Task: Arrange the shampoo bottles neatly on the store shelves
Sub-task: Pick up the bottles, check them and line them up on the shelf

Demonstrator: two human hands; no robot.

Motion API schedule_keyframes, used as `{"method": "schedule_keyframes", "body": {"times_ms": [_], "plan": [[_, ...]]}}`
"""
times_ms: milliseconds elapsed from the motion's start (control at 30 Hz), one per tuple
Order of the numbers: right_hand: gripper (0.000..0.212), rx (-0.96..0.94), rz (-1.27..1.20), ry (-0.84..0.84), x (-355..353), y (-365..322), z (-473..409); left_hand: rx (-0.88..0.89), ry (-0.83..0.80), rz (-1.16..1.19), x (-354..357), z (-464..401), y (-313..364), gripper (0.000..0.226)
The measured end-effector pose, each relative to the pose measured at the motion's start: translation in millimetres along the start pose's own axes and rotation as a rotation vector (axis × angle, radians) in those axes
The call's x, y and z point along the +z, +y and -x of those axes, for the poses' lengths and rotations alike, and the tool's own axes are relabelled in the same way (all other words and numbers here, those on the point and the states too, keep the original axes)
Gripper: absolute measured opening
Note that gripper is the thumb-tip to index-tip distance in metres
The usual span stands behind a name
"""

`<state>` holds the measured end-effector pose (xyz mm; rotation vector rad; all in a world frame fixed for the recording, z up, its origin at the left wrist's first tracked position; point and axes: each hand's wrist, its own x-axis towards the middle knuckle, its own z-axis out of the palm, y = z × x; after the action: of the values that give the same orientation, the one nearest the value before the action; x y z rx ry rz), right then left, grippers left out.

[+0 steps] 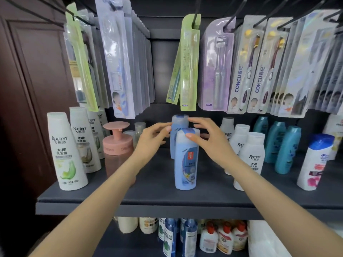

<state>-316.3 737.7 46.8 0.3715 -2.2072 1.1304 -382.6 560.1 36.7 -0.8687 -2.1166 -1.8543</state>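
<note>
Two light-blue shampoo bottles stand upright one behind the other at the middle of the dark shelf [152,197]. The front bottle [186,164] is closer to the edge, and the rear bottle [178,123] rises behind it. My left hand [153,140] reaches in from the left, its relaxed fingertips at the rear bottle's side. From the right comes my right hand [207,138], fingers spread, with the thumb resting on the front bottle's cap and the fingertips near the rear bottle's cap. Neither hand wraps around a bottle.
White Racien bottles [66,151] and a pink pump bottle [117,145] stand at the left. More white Racien bottles [252,156], teal bottles [286,149] and a blue-capped white bottle [315,162] stand at the right. Toothbrush packs [189,62] hang low overhead. A lower shelf holds several bottles [187,236].
</note>
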Motion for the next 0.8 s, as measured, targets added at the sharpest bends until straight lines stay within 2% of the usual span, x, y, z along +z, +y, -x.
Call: {"method": "schedule_keyframes", "body": {"times_ms": [100,267,367,467,600,800], "plan": [[0.032,0.007,0.064,-0.039,1,5,4,0.065,0.043,-0.170,2,-24,-12,0.014],[0.041,0.034,0.038,-0.039,2,10,14,0.069,-0.004,-0.390,20,-62,-30,0.053],[0.045,0.031,0.034,-0.025,0,7,14,0.063,-0.031,-0.377,29,-74,-40,0.069],[0.044,0.050,0.015,-0.022,-1,5,15,0.025,-0.065,-0.318,33,-80,-50,0.068],[0.044,0.065,0.067,-0.044,2,5,14,0.063,-0.018,-0.280,37,-74,-58,0.058],[0.044,0.077,0.103,-0.059,3,3,13,0.111,0.062,-0.390,28,-58,-54,0.050]]}}
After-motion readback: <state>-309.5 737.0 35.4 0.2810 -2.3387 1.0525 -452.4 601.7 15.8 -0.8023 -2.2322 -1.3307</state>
